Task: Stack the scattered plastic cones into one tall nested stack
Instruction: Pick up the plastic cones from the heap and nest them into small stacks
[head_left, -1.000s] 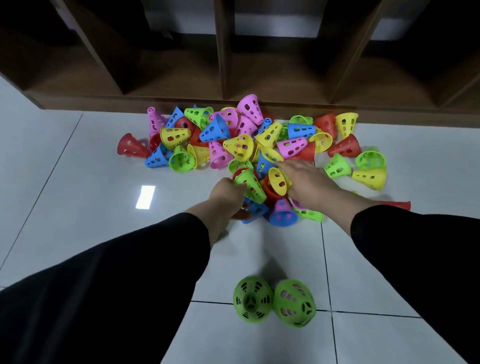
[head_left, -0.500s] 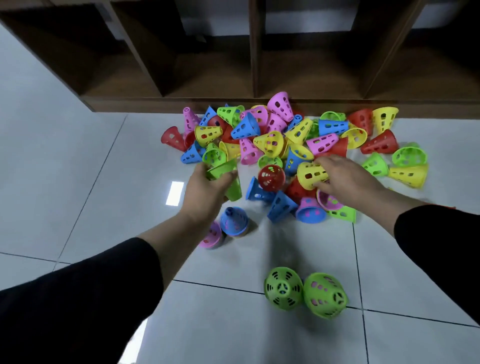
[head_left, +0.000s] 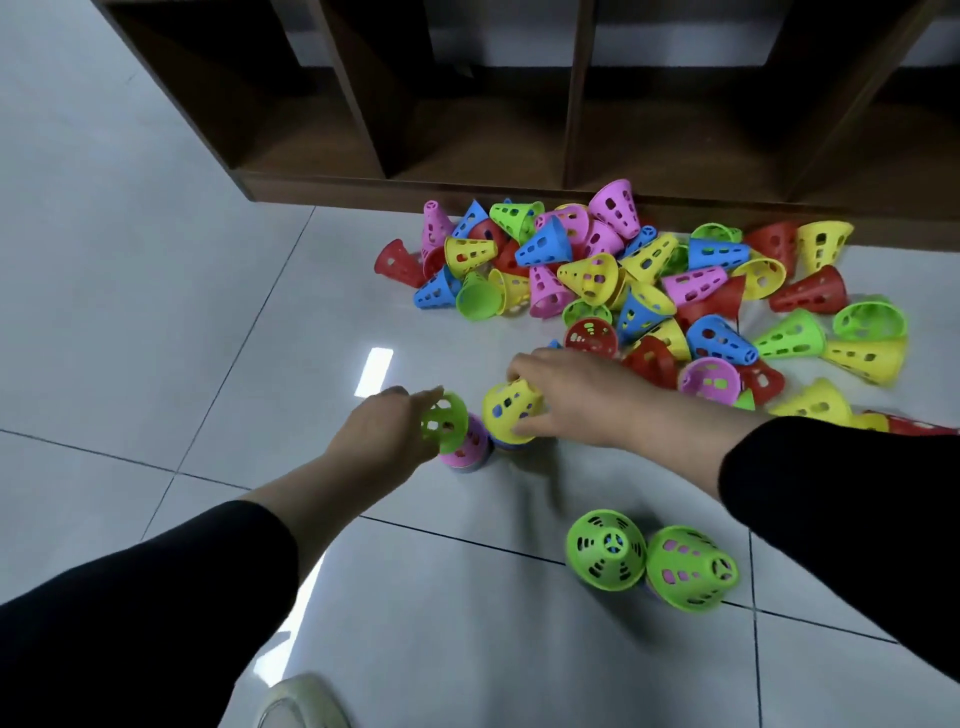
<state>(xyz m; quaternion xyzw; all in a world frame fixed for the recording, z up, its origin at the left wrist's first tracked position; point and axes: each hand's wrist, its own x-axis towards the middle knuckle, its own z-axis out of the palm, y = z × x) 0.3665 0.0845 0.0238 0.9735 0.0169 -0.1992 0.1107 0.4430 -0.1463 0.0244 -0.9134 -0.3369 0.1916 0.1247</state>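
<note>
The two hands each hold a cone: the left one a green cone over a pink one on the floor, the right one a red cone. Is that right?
Not quite. The head view shows the right hand gripping a yellow cone, not a red one. The left hand does hold a green cone over the pink cone on the floor.

Dim cool light, glare patch on floor tiles (head_left: 375, 370), motion-blurred hands, wide-angle bending
</note>
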